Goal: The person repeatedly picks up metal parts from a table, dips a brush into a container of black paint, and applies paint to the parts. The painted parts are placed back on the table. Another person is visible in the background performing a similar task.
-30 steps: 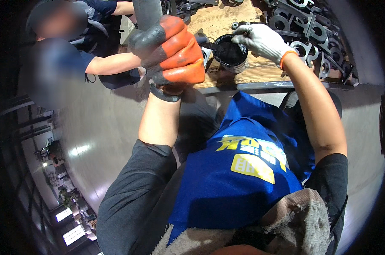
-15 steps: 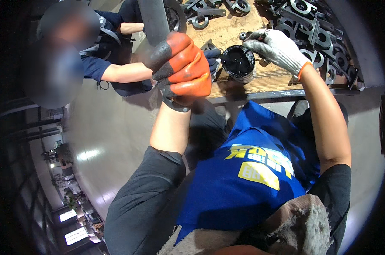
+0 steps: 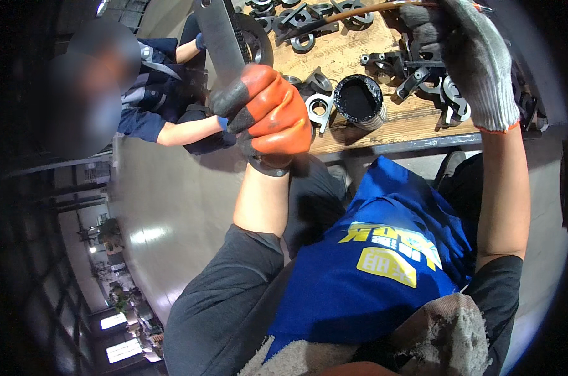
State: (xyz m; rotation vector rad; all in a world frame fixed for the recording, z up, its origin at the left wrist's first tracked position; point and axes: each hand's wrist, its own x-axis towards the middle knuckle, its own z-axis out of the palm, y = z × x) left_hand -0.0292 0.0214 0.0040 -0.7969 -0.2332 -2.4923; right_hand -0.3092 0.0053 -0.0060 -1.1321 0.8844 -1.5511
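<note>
My left hand [image 3: 265, 119], in an orange rubber glove with dark fingertips, is closed around the lower end of a flat grey metal bar [image 3: 221, 47]. The bar stands up from the fist and has a hole near its top; a dark ring [image 3: 258, 44] shows right behind it, and I cannot tell if they are joined. In a whitish knit glove, my right hand [image 3: 472, 56] grips a long brown-handled paintbrush [image 3: 359, 10]. Its dark tip points left, over the metal parts. Between the hands, an open can of black paint [image 3: 358, 100] stands at the table's near edge.
Ring-shaped metal brackets [image 3: 319, 108] lie left of the can. Several more are at the far side [image 3: 354, 14] and piled at the right [image 3: 456, 100] of the wooden table [image 3: 334, 56]. A co-worker [image 3: 149, 125] in dark blue is at the left, arms toward the table.
My right hand has risen from beside the can, up and to the right, and the brush now shows. The co-worker's gloved hand has drawn back left from near the can.
</note>
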